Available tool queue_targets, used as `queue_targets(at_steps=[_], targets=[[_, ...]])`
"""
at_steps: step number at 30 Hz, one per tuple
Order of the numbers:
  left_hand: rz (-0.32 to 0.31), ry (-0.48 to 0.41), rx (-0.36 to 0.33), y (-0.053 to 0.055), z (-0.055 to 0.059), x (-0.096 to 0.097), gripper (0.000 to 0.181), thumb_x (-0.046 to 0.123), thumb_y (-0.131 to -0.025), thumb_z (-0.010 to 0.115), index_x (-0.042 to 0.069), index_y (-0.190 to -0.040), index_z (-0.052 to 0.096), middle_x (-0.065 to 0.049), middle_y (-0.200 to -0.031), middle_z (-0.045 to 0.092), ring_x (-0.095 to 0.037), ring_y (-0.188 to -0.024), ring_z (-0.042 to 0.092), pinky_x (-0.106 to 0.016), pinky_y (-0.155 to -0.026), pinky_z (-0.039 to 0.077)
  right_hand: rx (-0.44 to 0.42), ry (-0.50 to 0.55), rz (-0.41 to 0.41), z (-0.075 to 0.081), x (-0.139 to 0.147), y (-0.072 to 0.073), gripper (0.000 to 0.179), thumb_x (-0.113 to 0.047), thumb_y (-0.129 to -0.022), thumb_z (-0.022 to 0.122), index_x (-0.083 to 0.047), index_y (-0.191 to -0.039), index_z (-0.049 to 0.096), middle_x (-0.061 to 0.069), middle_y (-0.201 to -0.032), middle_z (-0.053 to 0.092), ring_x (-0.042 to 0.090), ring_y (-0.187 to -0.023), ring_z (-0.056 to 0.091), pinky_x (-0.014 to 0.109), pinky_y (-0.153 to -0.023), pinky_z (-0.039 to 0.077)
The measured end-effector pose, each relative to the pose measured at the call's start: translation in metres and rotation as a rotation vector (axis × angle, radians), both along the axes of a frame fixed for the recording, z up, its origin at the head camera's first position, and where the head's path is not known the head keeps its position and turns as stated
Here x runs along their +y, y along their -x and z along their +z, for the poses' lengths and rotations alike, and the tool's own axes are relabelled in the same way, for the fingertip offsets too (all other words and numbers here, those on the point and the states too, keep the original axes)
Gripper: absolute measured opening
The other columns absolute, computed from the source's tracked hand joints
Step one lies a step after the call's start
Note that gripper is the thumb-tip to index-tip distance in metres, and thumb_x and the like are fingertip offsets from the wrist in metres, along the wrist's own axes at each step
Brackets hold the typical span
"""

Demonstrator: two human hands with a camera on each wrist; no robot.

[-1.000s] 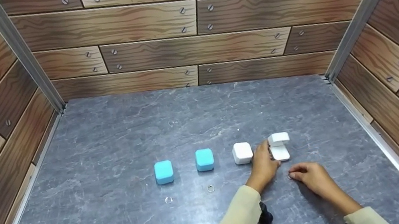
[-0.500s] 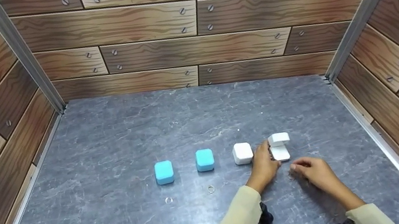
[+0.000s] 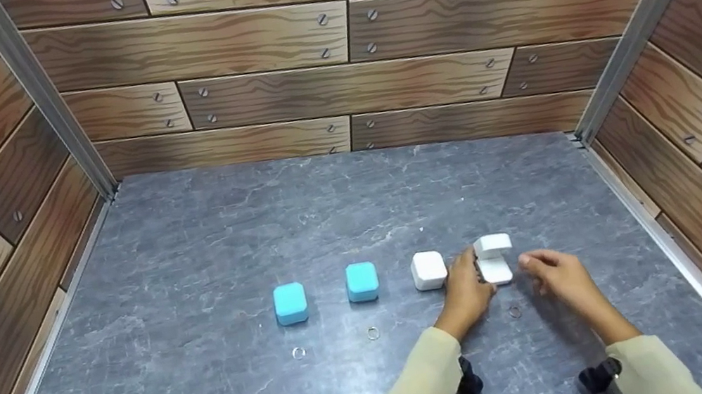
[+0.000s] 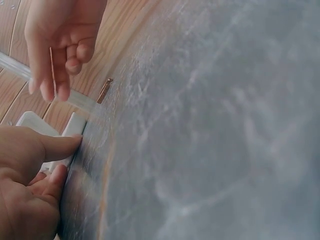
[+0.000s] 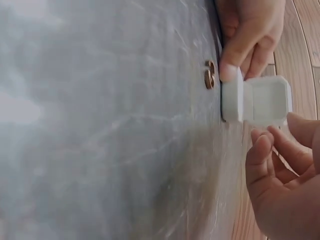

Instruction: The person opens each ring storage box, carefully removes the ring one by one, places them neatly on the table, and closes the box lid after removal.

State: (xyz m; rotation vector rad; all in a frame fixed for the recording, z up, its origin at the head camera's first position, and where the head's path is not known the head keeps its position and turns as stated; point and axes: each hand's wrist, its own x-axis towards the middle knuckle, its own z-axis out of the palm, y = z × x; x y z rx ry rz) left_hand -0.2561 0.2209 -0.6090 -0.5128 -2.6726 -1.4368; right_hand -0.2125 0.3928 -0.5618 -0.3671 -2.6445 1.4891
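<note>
My left hand (image 3: 465,292) grips the base of an open white ring box (image 3: 496,270), its thumb at the front edge. Its lid stands raised, and the right wrist view shows the box's pale inside. Just right of the box, my right hand (image 3: 563,279) hovers with fingers loosely bent and nothing seen held between thumb and fingertips. A copper-coloured ring (image 5: 209,75) lies on the table in front of the box. Left of my left hand stands a shut white ring box (image 3: 429,270).
Two turquoise ring boxes (image 3: 290,303) stand shut farther left. Before them lie a silver-looking ring (image 3: 299,353) and a gold-looking ring (image 3: 373,333). Wood-patterned walls (image 3: 262,94) enclose the grey marbled table (image 3: 203,250) at the back and sides.
My right hand has let go of the copper-coloured ring on the table and moved up and right, beside the open box. My left hand has stayed at the box.
</note>
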Motion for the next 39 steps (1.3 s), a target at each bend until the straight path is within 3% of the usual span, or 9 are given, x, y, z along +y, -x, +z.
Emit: queue_targets(at_steps=[8,15,20,28,39], targets=[[-0.006,-0.008,-0.003,0.0,-0.001,0.0,0.063,0.005,-0.073,0.085,0.007,-0.13,0.057,-0.005,-0.118,0.067,-0.017,-0.109,0.06,-0.027,-0.096,0.048,-0.009,0.137,-0.028,-0.005,0.0,0.022,0.052,-0.037,-0.102,0.059,0.008,-0.126,0.062,0.006,-0.1,0.072,0.01,-0.067,0.06,0.025,-0.059,0.054],[-0.003,0.008,0.01,-0.001,0.001,0.0,0.067,0.006,-0.074,0.084,0.006,-0.134,0.056,-0.007,-0.122,0.066,-0.019,-0.114,0.06,-0.028,-0.1,0.047,-0.049,0.254,-0.021,-0.011,-0.005,0.033,0.062,-0.042,-0.103,0.053,0.013,-0.133,0.053,0.001,-0.085,0.067,0.008,-0.062,0.058,0.023,-0.054,0.053],[0.0,0.013,0.002,-0.001,0.002,0.001,0.065,0.006,-0.074,0.084,0.006,-0.132,0.056,-0.005,-0.117,0.067,-0.018,-0.109,0.06,-0.027,-0.097,0.048,-0.059,0.345,-0.015,-0.018,-0.006,0.036,0.061,-0.042,-0.103,0.052,0.015,-0.126,0.054,0.002,-0.085,0.063,0.007,-0.062,0.056,0.021,-0.053,0.051],[0.008,0.013,0.041,0.0,0.0,0.0,0.06,0.005,-0.073,0.085,0.007,-0.126,0.058,-0.005,-0.113,0.067,-0.019,-0.107,0.061,-0.028,-0.094,0.048,-0.05,0.367,0.009,-0.023,-0.006,0.038,0.053,-0.044,-0.101,0.057,0.008,-0.112,0.06,-0.001,-0.068,0.056,0.008,-0.057,0.053,0.022,-0.053,0.05],[0.011,0.027,0.034,-0.001,0.0,0.0,0.062,0.006,-0.072,0.085,0.007,-0.128,0.058,-0.005,-0.113,0.067,-0.018,-0.108,0.061,-0.027,-0.094,0.049,-0.028,0.388,0.008,-0.027,-0.008,0.037,0.049,-0.039,-0.101,0.06,0.008,-0.115,0.061,-0.001,-0.067,0.056,0.008,-0.056,0.052,0.022,-0.053,0.049]])
